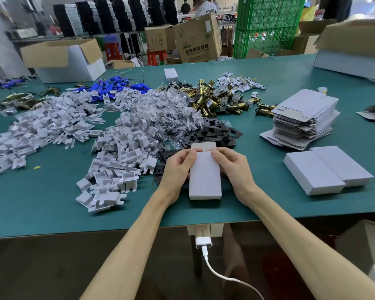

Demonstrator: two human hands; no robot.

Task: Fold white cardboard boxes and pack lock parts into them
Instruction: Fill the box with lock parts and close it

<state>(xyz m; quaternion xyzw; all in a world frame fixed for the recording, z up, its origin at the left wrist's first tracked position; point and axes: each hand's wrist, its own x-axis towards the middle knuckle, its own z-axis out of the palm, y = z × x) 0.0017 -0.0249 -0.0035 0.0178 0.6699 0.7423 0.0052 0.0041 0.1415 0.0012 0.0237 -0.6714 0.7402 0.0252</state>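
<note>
White cardboard box (205, 178) lies flat on the green table (52, 204) near its front edge, pointing away from me, with its far tuck flap (204, 146) sticking out unclosed. My left hand (178, 169) and right hand (234, 167) clasp its long sides, and both thumbs press the top face just behind the flap. I cannot tell whether parts are inside. To close it cleanly, I judge I should hold the side walls square, bend the flap along its crease and slide its lip under the top face, pushing evenly with both thumbs so nothing buckles. Two closed boxes (325, 169) sit to my right, near the stack of flat blanks (305, 120).
</note>
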